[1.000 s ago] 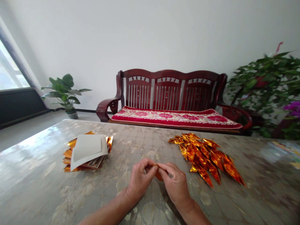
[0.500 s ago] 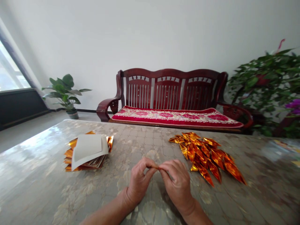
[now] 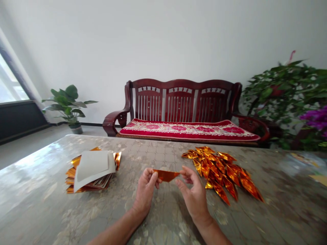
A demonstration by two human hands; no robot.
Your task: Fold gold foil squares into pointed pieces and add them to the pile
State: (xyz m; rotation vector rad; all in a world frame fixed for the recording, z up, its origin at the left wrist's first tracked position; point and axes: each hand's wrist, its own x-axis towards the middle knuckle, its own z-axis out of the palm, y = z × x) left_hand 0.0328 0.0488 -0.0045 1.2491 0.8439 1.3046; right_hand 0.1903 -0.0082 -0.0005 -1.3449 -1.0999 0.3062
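Observation:
A folded piece of shiny orange-gold foil paper [image 3: 167, 175], with pointed ends and a slanted lower edge, is held up above the table. My left hand [image 3: 146, 189] pinches its left end between thumb and fingers. At its right tip is my right hand [image 3: 192, 192], fingers curved and thumb apart from them; the index finger is at the tip, and whether it touches I cannot tell. To the right lies a heap of folded gold foil pieces [image 3: 222, 166]. A stack of foil paper sheets [image 3: 95, 170] lies on the left, pale side up on top.
The table [image 3: 143, 156] has a glossy patterned cover. A clear plastic bag [image 3: 304, 161] lies at its right. Behind stands a dark red wooden bench [image 3: 178, 98] with a red floral mat [image 3: 189, 131]. Potted plants [image 3: 70, 105] flank the bench.
My hands were pinched together on the foil paper, mostly hidden. They have moved apart, my right thumb has come away from the fingers, and the folded foil's flat face now shows.

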